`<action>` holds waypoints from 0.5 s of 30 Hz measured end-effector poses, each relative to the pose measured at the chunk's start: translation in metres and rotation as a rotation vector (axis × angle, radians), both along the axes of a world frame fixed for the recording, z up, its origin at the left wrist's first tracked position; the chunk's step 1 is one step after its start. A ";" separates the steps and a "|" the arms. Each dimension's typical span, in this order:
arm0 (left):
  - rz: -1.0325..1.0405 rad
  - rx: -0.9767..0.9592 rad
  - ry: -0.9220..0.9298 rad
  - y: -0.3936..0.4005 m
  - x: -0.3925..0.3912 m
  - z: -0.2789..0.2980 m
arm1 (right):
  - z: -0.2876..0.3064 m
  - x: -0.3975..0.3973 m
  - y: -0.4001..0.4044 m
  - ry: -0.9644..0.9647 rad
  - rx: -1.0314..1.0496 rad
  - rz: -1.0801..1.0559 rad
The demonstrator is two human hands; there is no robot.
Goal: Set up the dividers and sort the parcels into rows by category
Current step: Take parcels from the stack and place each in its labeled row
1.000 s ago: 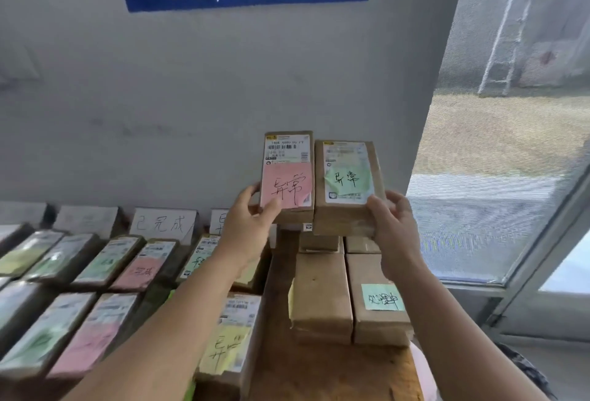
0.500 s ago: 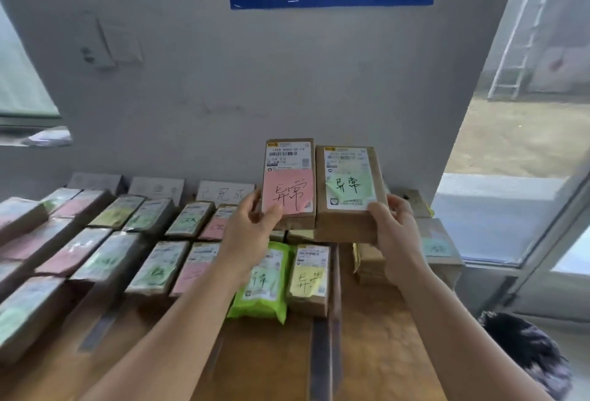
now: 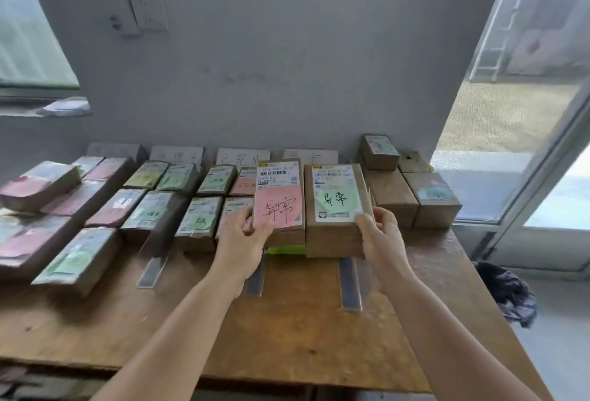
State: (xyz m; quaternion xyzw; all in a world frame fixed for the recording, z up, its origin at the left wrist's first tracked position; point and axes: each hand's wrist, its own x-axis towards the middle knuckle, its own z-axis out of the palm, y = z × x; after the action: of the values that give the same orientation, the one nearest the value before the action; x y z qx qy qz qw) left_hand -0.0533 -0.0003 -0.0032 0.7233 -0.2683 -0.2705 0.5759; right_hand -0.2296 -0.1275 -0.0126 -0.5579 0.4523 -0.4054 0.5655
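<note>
Brown parcels, pink-noted [image 3: 278, 201] clamped in left hand [image 3: 241, 237], green-noted [image 3: 336, 209] in right hand [image 3: 381, 237], long axes pointing away, over the lane between dividers [image 3: 349, 282].

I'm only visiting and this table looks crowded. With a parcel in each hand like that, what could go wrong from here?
1. Each parcel is held only at its lower corner: the pink-note parcel by the left hand, the green-note parcel by the right hand. Either could tip or slip.
2. A green packet already lies under them, so parcels set down there might sit unevenly.
3. The clear dividers are hard to see and might get knocked.
</note>
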 end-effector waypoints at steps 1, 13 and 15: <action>-0.013 0.019 -0.015 0.005 -0.002 -0.003 | -0.003 -0.003 0.006 0.016 0.007 -0.005; -0.114 0.234 -0.237 0.037 -0.031 -0.039 | -0.051 -0.042 0.054 0.260 0.033 -0.059; -0.133 0.252 -0.291 0.039 -0.035 -0.045 | -0.054 -0.045 0.056 0.296 0.006 -0.054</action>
State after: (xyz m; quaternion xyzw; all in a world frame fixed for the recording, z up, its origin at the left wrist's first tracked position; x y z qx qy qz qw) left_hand -0.0881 0.0389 -0.0477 0.8019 -0.3600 -0.2320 0.4166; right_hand -0.2749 -0.0719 -0.0667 -0.5974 0.5469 -0.3325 0.4832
